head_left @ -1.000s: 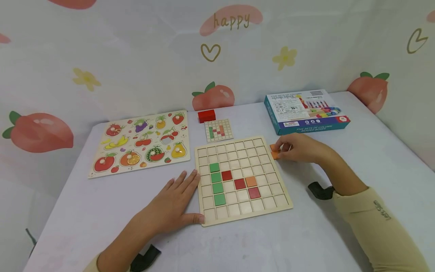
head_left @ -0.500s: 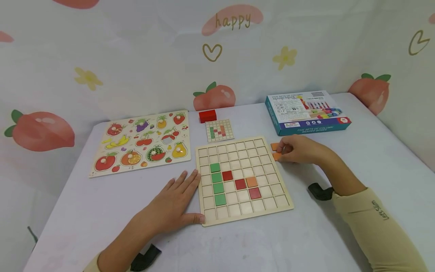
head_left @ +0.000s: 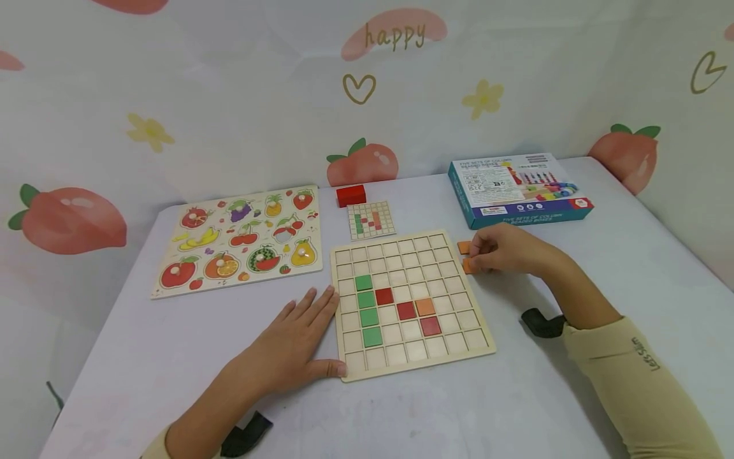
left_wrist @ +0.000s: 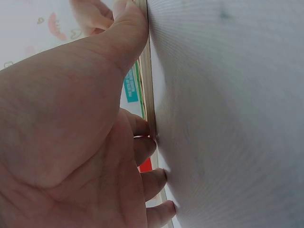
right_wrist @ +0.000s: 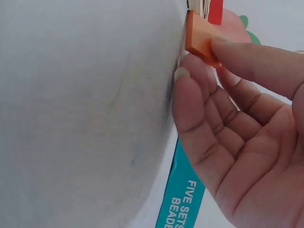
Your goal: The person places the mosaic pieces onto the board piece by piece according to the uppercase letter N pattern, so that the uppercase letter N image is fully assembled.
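Observation:
A wooden grid board [head_left: 413,258] lies on the table, with green tiles [head_left: 369,317] down one column, red tiles [head_left: 406,310] on a diagonal and one orange tile [head_left: 425,307]. My left hand [head_left: 289,350] is spread flat at the board's left side, fingertips and thumb at its edge; the left wrist view shows the thumb against the board's side. Past the board's right edge, my right hand [head_left: 510,252] pinches a loose orange tile [right_wrist: 201,40], thumb on its face and fingers curled behind. Another loose orange tile [head_left: 464,247] lies just beyond it.
Behind the board are a small pattern card [head_left: 371,220] and a red block [head_left: 351,196]. To the left lies a fruit knob puzzle [head_left: 232,291], at the back right a teal-edged box [head_left: 516,185]. A printed backdrop [head_left: 241,76] hangs behind the white table.
My right hand has drawn the nearer orange tile slightly apart from the farther one, widening the gap between them. The left hand stays at the board's edge.

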`<control>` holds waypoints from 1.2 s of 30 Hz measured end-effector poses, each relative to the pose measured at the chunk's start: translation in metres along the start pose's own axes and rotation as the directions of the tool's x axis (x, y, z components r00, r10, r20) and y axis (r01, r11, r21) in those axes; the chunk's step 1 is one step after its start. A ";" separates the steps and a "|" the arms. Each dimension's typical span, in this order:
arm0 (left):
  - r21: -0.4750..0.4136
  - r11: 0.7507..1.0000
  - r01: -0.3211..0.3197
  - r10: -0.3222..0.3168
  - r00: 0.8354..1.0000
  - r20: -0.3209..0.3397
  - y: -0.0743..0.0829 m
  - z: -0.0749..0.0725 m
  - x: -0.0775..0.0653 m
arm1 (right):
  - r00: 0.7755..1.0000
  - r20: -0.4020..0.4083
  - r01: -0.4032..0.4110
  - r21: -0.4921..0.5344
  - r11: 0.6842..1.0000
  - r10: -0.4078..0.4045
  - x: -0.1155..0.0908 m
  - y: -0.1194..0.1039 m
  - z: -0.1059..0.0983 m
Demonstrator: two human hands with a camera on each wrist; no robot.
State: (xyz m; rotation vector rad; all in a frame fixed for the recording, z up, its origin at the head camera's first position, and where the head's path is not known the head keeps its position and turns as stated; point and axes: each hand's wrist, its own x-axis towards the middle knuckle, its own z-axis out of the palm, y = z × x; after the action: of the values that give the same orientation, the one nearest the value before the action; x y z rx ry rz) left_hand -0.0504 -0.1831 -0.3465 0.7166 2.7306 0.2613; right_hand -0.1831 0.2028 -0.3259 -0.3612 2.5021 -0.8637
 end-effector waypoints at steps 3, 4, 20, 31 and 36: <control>0.002 1.000 0.004 -0.004 1.000 0.003 0.000 -0.001 0.000 | 1.000 -0.006 0.008 0.022 1.000 -0.008 0.000 0.000 0.000; 0.003 1.000 0.005 -0.005 1.000 0.004 0.001 -0.001 0.000 | 1.000 -0.007 0.010 0.026 1.000 -0.010 -0.001 0.000 -0.001; 0.019 1.000 0.022 -0.022 1.000 0.020 0.000 0.000 0.002 | 1.000 -0.013 0.027 0.027 0.999 -0.027 -0.004 -0.009 -0.002; 0.013 0.999 0.030 -0.031 0.999 0.027 0.000 0.002 0.002 | 0.985 0.065 0.161 0.034 0.986 -0.163 0.000 -0.037 0.016; 0.013 0.999 0.029 -0.029 0.999 0.022 0.001 0.000 0.001 | 0.975 0.098 0.196 0.048 0.979 -0.200 0.003 -0.052 0.026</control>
State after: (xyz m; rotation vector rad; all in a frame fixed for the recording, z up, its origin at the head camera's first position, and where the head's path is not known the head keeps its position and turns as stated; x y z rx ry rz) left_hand -0.0510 -0.1814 -0.3464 0.6787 2.7215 0.2277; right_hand -0.1680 0.1490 -0.3120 -0.6347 2.3800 -0.9431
